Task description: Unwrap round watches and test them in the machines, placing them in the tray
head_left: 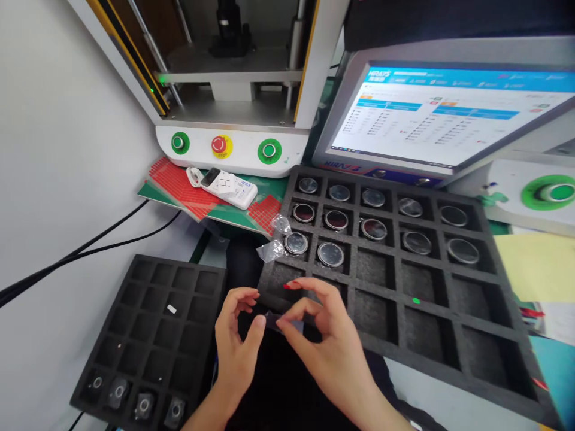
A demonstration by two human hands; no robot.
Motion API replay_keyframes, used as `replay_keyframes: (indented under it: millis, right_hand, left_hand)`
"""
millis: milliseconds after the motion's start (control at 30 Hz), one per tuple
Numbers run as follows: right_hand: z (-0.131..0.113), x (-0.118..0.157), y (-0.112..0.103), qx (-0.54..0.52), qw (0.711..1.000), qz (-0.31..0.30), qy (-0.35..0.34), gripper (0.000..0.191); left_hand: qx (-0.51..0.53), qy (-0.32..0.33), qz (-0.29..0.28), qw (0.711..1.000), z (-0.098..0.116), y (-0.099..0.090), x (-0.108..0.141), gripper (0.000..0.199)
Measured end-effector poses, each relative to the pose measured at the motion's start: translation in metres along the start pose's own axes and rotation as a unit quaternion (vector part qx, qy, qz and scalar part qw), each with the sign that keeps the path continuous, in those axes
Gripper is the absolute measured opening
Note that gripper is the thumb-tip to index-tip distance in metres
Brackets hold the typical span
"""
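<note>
Low in the head view, close to the person's dark clothing, my right hand pinches a small, thin, greyish see-through piece between thumb and forefinger. Its exact kind is hard to make out. My left hand is just left of it, fingers curled and thumb apart from them, its thumb tip near the piece. Beyond both hands lies a large black foam tray, holding several round watch-like discs with metal rims, such as one disc in the third row. The nearer cells are partly covered by my right hand.
At lower left, a smaller black foam tray holds several small wrapped parts. Behind stand a press machine with buttons and a monitor. A white handheld device rests by red stickers. Clear plastic scraps lie at the large tray's edge.
</note>
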State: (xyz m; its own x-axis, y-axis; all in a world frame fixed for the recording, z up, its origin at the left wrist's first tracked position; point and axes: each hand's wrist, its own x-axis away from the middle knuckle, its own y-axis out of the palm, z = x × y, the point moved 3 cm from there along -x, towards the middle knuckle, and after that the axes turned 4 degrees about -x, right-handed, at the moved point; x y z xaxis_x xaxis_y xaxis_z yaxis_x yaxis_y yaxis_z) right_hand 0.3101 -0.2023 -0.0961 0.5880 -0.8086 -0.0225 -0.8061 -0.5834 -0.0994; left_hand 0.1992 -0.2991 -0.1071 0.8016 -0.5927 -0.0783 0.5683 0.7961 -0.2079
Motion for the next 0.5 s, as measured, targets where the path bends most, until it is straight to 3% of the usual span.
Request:
replay_keyframes:
  millis: [100, 167, 500]
  right_hand:
    - [0.008, -0.013, 0.017, 0.032, 0.999, -0.035, -0.006, 0.038]
    - [0.013, -0.019, 0.024, 0.049, 0.998, -0.032, -0.011, 0.038]
    - [0.020, -0.018, 0.021, 0.216, 0.974, 0.057, -0.043, 0.037]
  left_hand:
    - [-0.002, -0.034, -0.013, 0.999, -0.011, -0.003, -0.009, 0.004]
    - [0.003, -0.055, -0.012, 0.998, -0.017, 0.000, -0.012, 0.006]
    - [0.010, -0.103, 0.018, 0.994, -0.030, 0.008, -0.015, 0.009]
